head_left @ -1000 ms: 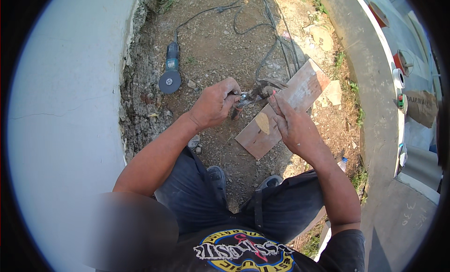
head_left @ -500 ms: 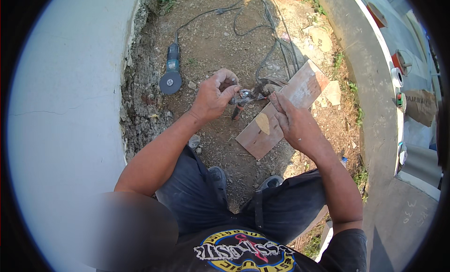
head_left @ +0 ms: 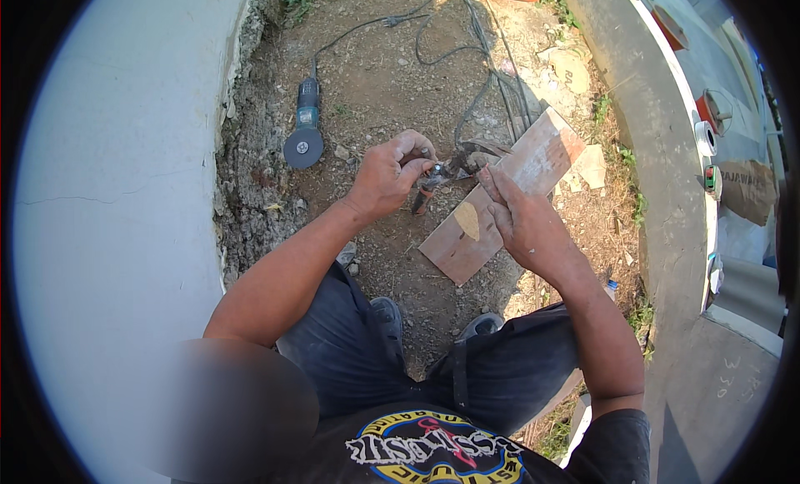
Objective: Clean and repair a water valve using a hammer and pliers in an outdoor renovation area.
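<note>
Above the ground in front of me is a small tool with a silver metal head [head_left: 437,172] and an orange and black handle [head_left: 422,202]. A dark, worn part reaches from it toward my right hand [head_left: 527,221]. That hand's fingers are closed at this end, but their hidden undersides blur the exact grip. My left hand [head_left: 387,175] is closed in a pinch at the metal head; what lies between thumb and finger is too small to name. Just beyond my right fingertips, a dusty reddish-brown board [head_left: 546,155] lies slanted, a tan chip [head_left: 467,220] on it.
An angle grinder [head_left: 305,130] lies on the dirt at the left, its cord [head_left: 358,35] running back to looped cables [head_left: 475,46]. A pale wall [head_left: 125,192] bounds the left side, a low concrete wall [head_left: 642,92] the right. A tape roll [head_left: 705,138] rests on the ledge.
My left hand has shifted slightly right, its pinch now closer over the metal head. My right hand and the board have hardly moved.
</note>
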Demonstrator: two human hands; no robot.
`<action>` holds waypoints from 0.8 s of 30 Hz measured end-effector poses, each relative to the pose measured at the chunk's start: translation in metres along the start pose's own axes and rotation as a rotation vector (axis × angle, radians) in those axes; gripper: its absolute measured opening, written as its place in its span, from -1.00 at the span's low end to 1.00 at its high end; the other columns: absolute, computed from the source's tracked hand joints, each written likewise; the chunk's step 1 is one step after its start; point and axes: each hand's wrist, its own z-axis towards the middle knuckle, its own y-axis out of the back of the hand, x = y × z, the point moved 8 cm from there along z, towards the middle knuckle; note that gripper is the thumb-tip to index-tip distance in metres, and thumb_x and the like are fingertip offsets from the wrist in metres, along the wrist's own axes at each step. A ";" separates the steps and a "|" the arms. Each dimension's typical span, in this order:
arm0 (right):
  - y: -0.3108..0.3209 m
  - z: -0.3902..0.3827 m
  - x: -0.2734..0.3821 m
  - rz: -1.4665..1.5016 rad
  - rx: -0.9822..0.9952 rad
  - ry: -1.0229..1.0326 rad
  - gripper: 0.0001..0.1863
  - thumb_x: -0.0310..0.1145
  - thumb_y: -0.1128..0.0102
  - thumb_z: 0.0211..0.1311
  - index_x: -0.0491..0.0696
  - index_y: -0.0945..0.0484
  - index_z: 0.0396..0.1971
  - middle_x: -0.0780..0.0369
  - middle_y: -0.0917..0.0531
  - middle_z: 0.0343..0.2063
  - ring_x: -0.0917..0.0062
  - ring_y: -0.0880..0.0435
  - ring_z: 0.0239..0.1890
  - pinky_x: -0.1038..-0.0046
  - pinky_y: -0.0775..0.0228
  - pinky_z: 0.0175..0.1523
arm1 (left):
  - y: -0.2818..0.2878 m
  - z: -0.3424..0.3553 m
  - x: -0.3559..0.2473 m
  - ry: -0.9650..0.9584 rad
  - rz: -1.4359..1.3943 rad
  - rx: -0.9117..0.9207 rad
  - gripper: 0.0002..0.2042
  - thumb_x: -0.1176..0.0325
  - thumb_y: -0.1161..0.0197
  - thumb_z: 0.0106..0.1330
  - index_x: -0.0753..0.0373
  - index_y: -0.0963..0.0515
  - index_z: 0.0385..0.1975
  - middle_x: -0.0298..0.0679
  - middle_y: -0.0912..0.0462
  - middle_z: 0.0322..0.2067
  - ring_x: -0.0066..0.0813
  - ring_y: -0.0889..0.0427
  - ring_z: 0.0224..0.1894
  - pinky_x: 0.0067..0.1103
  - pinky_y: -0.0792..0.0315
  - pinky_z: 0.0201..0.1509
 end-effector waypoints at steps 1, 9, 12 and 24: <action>0.000 0.000 0.000 0.000 0.000 0.001 -0.49 -0.28 -0.04 0.47 -0.07 -0.29 0.36 -0.21 -0.67 -0.37 -0.21 -0.65 -0.27 -0.15 -0.43 -0.08 | 0.000 0.000 -0.001 0.000 0.000 0.000 -0.90 0.52 -0.26 0.40 0.26 -0.61 -0.15 -0.38 -0.63 -0.30 -0.69 -0.55 -0.27 -0.64 -0.45 -0.16; 0.002 0.000 0.004 0.039 -0.014 0.039 -0.48 -0.30 -0.05 0.47 -0.11 -0.29 0.35 -0.21 -0.67 -0.35 -0.20 -0.65 -0.26 -0.15 -0.43 -0.07 | -0.001 -0.001 0.001 -0.050 0.000 0.011 -0.90 0.52 -0.26 0.40 0.28 -0.62 -0.15 -0.34 -0.65 -0.31 -0.66 -0.56 -0.27 -0.61 -0.46 -0.18; 0.006 -0.002 0.007 0.033 -0.035 0.050 -0.49 -0.30 -0.04 0.47 -0.10 -0.31 0.35 -0.20 -0.68 -0.35 -0.19 -0.65 -0.27 -0.15 -0.43 -0.08 | -0.003 0.000 -0.007 -0.098 0.095 0.028 -0.90 0.52 -0.26 0.40 0.29 -0.62 -0.15 -0.31 -0.64 -0.32 -0.64 -0.57 -0.26 -0.58 -0.47 -0.17; 0.002 -0.001 0.001 0.042 -0.010 -0.008 -0.51 -0.29 -0.03 0.48 -0.03 -0.34 0.35 -0.18 -0.69 -0.28 -0.17 -0.66 -0.24 -0.13 -0.44 -0.07 | -0.002 -0.002 -0.007 -0.076 0.077 -0.014 -0.89 0.43 -0.28 0.44 0.29 -0.59 -0.15 -0.28 -0.64 -0.32 -0.61 -0.59 -0.30 -0.56 -0.50 -0.18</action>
